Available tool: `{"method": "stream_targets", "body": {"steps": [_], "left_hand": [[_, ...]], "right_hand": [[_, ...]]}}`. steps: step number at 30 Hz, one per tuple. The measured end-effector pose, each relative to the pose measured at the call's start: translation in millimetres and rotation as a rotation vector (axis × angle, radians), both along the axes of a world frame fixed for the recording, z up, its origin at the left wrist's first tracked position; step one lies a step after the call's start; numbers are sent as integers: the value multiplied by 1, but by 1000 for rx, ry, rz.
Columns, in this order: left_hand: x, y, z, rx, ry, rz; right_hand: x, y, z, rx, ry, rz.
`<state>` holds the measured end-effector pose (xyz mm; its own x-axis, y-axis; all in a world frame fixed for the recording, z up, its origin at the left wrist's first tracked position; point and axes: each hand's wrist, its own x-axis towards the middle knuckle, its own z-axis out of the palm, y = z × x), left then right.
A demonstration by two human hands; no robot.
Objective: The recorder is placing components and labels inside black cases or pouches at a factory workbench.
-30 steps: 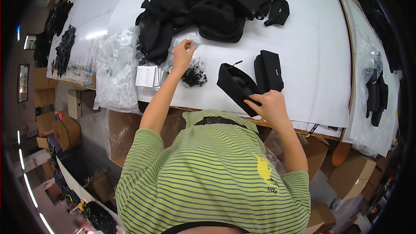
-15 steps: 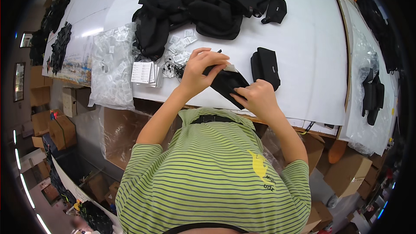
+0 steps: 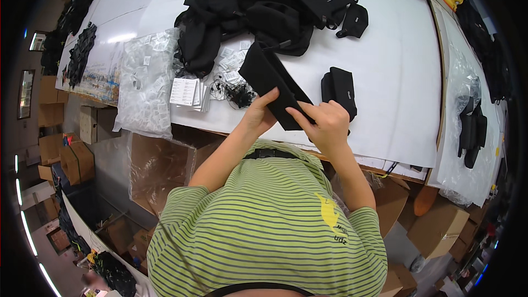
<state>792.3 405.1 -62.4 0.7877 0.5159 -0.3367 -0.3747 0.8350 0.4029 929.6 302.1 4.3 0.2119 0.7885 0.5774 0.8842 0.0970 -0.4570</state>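
Both hands hold one black fabric pouch [image 3: 268, 80], tilted above the table's near edge, its flat side showing and a gap along its upper right side. My left hand [image 3: 263, 113] grips the lower left edge with the thumb on top; its other fingers are behind the fabric. My right hand [image 3: 325, 122] pinches the right edge between thumb and fingers. Just beyond the right hand lies a folded black pouch [image 3: 342, 89] with a small pale mark. Beyond the left hand are a stack of white printed cards [image 3: 185, 92] and a tangle of thin black strings [image 3: 240, 95].
A large heap of black pouches [image 3: 220, 11] covers the far part of the white table [image 3: 396, 93]. Left of the cards lies a clear plastic bag [image 3: 144, 91] full of small white tags, with loose tags [image 3: 234, 58] nearby. Cardboard boxes [image 3: 440, 231] stand below the table's right end.
The pouch has been turned so that its broad flat side shows. My left hand has moved down from its top end to its lower left edge. The right hand stays at the right edge.
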Motion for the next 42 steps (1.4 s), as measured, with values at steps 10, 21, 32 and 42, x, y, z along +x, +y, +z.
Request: {"method": "stream_targets", "body": {"steps": [10, 21, 32, 42], "left_hand": [[19, -6, 14, -119, -14, 116], [19, -5, 31, 41, 199, 195], [22, -5, 54, 284, 341, 14], [24, -16, 64, 342, 378, -189]], "right_hand": [[-2, -11, -9, -15, 303, -97], [-19, -15, -34, 180, 1087, -277], [12, -3, -23, -80, 1320, 116], [28, 20, -15, 305, 1196, -128]]}}
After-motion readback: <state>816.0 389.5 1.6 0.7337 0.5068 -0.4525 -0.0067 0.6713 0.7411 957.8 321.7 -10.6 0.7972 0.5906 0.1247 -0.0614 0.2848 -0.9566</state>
